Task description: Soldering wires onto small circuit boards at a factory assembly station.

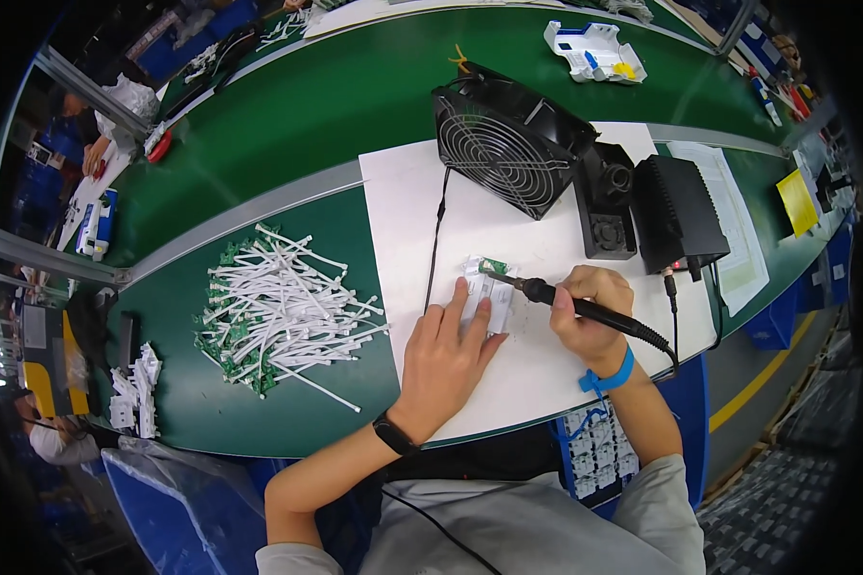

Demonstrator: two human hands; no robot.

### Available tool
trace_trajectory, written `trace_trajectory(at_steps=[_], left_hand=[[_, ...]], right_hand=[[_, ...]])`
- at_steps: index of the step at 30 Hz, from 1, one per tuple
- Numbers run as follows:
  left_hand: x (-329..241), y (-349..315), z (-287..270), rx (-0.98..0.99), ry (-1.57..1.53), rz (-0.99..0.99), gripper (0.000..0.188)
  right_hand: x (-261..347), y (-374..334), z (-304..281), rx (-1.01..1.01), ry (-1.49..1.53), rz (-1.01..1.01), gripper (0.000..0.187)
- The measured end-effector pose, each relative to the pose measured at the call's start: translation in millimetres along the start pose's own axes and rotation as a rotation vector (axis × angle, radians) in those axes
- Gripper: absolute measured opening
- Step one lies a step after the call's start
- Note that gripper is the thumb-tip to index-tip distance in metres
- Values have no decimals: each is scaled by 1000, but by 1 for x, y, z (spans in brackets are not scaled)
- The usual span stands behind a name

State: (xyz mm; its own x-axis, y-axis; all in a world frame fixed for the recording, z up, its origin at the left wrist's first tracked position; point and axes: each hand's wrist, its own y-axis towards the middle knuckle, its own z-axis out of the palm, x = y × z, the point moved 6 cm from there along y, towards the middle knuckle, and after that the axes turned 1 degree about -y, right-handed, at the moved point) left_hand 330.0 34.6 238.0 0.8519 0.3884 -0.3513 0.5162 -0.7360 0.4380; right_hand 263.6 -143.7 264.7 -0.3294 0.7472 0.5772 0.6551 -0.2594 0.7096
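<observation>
A white plastic housing lies on the white sheet, with a small green circuit board at its far end. My left hand rests palm down with fingers spread, its fingertips pressing on the housing. In my right hand is a black soldering iron, held like a pen. The iron's tip points left and meets the area of the green board; whether it touches cannot be made out. A blue wrist strap circles my right wrist, a dark band my left.
Left of the sheet lies a heap of white cables with green boards. Beyond my hands stand a black fan, a black iron stand and a black power unit. White plastic pieces lie at the left edge. A metal rail crosses the bench.
</observation>
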Motion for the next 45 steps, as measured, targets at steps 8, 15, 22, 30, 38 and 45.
trace_trajectory(at_steps=[8,15,22,30,38,45], left_hand=[[0,1,-1,-1,-10,-11,45],[1,2,0,6,-18,-16,46],[1,1,1,5,-20,-17,46],[2,1,1,3,-24,-19,46],[2,1,1,8,-31,-20,46],[2,1,0,6,-45,-18,47]], right_hand=[[2,-3,-1,-9,-29,-21,22],[-3,-6,-1,6,-35,31,21],[-4,-6,-1,3,-33,17,25],[-9,-10,0,5,13,82,21],[-18,-17,-12,-162,187,179,21],[-15,-12,-18,-210,152,90,22]])
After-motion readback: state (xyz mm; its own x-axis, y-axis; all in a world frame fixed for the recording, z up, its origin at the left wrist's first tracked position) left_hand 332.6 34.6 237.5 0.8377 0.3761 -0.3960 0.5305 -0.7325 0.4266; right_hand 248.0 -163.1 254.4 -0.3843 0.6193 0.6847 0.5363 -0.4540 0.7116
